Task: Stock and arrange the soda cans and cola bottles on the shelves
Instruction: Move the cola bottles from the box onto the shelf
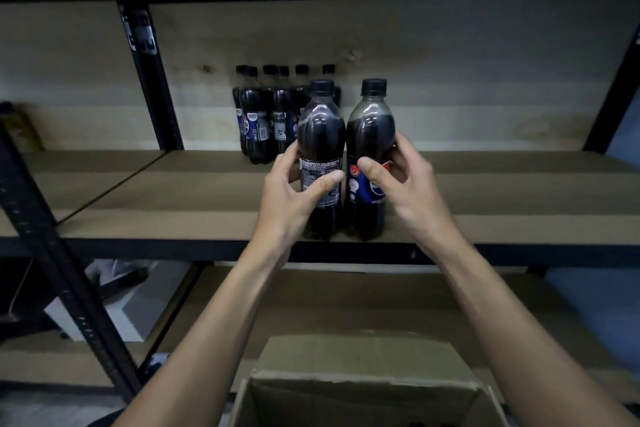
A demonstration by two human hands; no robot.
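At frame centre, the left hand and right hand each gripped an upright cola bottle, left bottle touching right bottle, both standing near the shelf front edge, with the stocked bottles behind, upper left.

Nothing I can read, fine print on the left dark plastic cola bottle too small, blue label of the right dark plastic cola bottle partly covered.
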